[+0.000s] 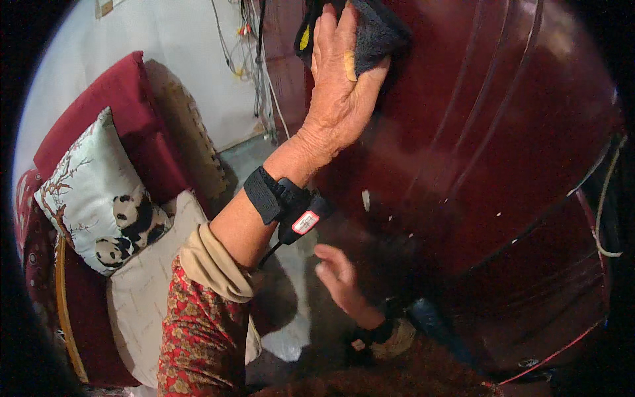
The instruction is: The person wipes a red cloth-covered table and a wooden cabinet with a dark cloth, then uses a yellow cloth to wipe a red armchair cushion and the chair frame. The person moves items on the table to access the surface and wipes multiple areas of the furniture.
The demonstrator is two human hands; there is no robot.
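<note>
My left hand (340,84) is stretched out flat over a dark grey cloth (379,37) with a yellow patch, pressing it on a glossy dark red surface (421,134). The cloth's far edge runs out at the top of the picture. A tan strip like a plaster sits near the knuckles, and a black strap with a small device (300,208) goes round the wrist. Lower down, my right hand (340,278) hangs in shadow with fingers loosely bent and nothing seen in them. It also wears a dark wrist strap.
To the left stands a red sofa (94,134) with a panda-print cushion (106,198) and a pale seat cover (144,307). Loose cables (260,64) hang by the white wall. Small white flecks (366,200) lie on the red surface. A pale cord (607,208) hangs at the right.
</note>
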